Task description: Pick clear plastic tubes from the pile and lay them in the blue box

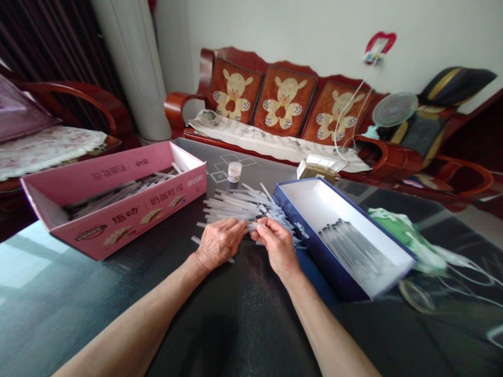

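My left hand (219, 242) and my right hand (276, 242) meet at the near edge of a pile of thin clear plastic tubes (239, 205) on the dark table (243, 314). Both hands have their fingers pinched together on one or two tubes between them. A pink cardboard box (118, 209) with more tubes inside stands to the left. On the right, a blue box with a white inside (310, 204) holds a row of tubes with dark tips (349, 248).
A small white jar (234, 171) stands behind the pile, and a small tan box (314, 170) beside it. Green-and-white plastic bags (408, 235) lie right of the blue box. A red wooden sofa (275, 94) and a small fan (393, 110) stand beyond the table.
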A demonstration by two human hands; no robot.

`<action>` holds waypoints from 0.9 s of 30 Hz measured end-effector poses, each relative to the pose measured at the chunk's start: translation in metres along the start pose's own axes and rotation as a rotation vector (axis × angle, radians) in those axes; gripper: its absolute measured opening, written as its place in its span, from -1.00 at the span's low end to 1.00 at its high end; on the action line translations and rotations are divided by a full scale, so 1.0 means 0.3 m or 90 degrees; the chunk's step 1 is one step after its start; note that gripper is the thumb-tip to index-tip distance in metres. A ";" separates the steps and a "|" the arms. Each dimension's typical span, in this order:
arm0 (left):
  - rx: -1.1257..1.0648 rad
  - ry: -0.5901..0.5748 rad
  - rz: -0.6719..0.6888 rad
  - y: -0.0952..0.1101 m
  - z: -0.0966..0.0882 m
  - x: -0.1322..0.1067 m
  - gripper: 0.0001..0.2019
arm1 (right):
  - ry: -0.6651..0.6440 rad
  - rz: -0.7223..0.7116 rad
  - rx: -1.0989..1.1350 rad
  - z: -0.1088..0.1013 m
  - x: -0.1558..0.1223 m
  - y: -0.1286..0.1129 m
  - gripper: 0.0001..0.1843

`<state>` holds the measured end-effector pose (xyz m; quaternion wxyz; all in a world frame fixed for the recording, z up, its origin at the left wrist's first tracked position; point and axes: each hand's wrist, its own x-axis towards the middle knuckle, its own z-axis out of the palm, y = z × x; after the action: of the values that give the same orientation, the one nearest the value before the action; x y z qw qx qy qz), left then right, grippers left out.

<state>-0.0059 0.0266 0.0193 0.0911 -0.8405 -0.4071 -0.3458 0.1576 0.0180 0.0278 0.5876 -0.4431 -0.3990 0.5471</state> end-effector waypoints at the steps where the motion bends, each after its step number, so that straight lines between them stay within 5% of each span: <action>1: 0.003 0.000 0.003 0.000 0.000 0.000 -0.75 | 0.001 0.008 0.002 0.000 0.000 -0.003 -0.72; 6: 0.004 -0.003 0.011 -0.002 0.003 -0.002 -0.75 | 0.005 0.027 -0.009 0.003 -0.002 -0.007 -0.70; 14: 0.041 0.041 -0.010 -0.021 0.006 0.012 -0.74 | 0.048 -0.091 -0.021 0.012 -0.001 0.032 -0.79; 21: -0.024 0.091 0.005 -0.042 0.032 0.001 -0.75 | -0.070 -0.403 -0.630 -0.011 -0.031 -0.070 -0.81; 27: -0.042 0.095 0.059 -0.024 0.018 0.006 -0.70 | -0.091 -0.427 -0.942 0.003 -0.065 -0.190 -0.89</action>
<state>-0.0078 0.0346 0.0155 0.1094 -0.8328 -0.3479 -0.4164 0.1716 -0.0017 0.0830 0.2484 -0.5373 -0.8052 -0.0361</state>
